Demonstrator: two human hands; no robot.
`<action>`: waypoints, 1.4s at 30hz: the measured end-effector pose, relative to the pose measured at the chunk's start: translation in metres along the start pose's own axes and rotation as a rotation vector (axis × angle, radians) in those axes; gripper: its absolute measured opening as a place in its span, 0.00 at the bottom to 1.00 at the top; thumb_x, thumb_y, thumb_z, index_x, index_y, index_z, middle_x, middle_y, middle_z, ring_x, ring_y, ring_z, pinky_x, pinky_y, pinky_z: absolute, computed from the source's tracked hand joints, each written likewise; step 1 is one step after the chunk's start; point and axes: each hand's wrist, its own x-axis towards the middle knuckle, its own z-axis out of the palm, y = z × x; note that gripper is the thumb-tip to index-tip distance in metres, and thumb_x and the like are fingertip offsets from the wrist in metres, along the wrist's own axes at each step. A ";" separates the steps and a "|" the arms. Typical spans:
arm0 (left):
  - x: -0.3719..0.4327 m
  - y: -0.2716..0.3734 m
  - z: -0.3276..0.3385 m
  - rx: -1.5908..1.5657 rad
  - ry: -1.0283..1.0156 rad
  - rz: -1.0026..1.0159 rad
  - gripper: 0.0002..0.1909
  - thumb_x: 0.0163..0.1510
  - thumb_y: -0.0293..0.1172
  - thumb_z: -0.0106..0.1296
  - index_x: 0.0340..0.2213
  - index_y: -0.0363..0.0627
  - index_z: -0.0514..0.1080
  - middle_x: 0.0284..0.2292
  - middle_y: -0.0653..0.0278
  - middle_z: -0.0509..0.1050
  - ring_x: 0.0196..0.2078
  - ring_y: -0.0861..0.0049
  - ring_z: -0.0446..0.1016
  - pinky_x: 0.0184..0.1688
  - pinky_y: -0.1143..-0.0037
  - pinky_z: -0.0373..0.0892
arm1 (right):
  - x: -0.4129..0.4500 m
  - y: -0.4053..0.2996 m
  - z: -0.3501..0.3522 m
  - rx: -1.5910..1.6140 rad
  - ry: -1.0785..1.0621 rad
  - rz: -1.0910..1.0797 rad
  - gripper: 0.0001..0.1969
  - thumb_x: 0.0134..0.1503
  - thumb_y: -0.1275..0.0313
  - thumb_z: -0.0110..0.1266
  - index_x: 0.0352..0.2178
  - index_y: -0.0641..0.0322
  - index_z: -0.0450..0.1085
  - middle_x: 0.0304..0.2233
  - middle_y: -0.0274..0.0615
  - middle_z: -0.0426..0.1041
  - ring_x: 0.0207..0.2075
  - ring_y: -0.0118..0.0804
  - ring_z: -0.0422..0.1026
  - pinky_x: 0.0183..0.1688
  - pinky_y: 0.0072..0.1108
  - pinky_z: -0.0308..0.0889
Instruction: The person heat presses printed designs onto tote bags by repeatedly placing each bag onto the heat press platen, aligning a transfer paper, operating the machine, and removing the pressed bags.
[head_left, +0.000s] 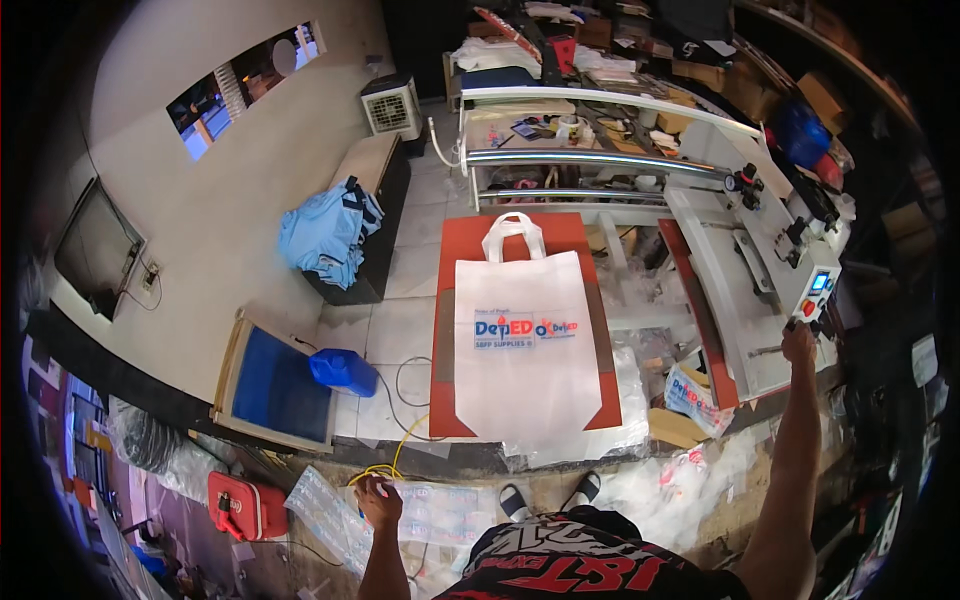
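Observation:
A white fabric tote bag (517, 382) lies flat on the red pad (450, 405) of a heat press, its handles pointing away from me. Blue and red printed writing (504, 330) crosses its middle. My right hand (799, 342) reaches the lower edge of the press's control box (817, 281), just below a red button (808, 307); the fingers' grip is too small to make out. Low on the left, my left hand (379, 501) is bent over printed transfer sheets (439, 510). A small blue spot shows by its fingers, but I cannot tell whether they hold anything.
The press's upper plate (712, 300) is swung to the right of the bag. A blue jerrycan (343, 373) stands beside a framed printing screen (277, 386). Yellow cord (405, 442), a red case (246, 506) and plastic wrap (675, 495) lie around my feet.

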 end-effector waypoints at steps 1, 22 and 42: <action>-0.014 0.000 -0.002 0.014 -0.034 -0.003 0.08 0.45 0.22 0.50 0.31 0.45 0.69 0.36 0.52 0.71 0.42 0.51 0.69 0.46 0.55 0.63 | 0.000 0.001 0.005 0.005 0.082 0.003 0.19 0.58 0.62 0.53 0.46 0.65 0.67 0.49 0.56 0.69 0.50 0.58 0.70 0.50 0.43 0.67; -0.255 0.139 0.055 0.030 -0.452 -0.475 0.06 0.47 0.35 0.56 0.29 0.52 0.75 0.38 0.48 0.74 0.45 0.49 0.72 0.48 0.55 0.70 | -0.155 -0.169 -0.020 0.572 0.268 -1.217 0.13 0.58 0.65 0.55 0.38 0.63 0.69 0.38 0.50 0.71 0.42 0.53 0.70 0.46 0.39 0.68; -0.564 0.185 -0.011 -0.016 -0.828 -0.781 0.15 0.48 0.41 0.45 0.28 0.47 0.77 0.34 0.49 0.78 0.40 0.50 0.76 0.44 0.61 0.71 | -0.295 -0.316 -0.015 1.105 0.141 -1.404 0.18 0.57 0.73 0.51 0.48 0.70 0.67 0.47 0.57 0.71 0.48 0.55 0.70 0.52 0.36 0.66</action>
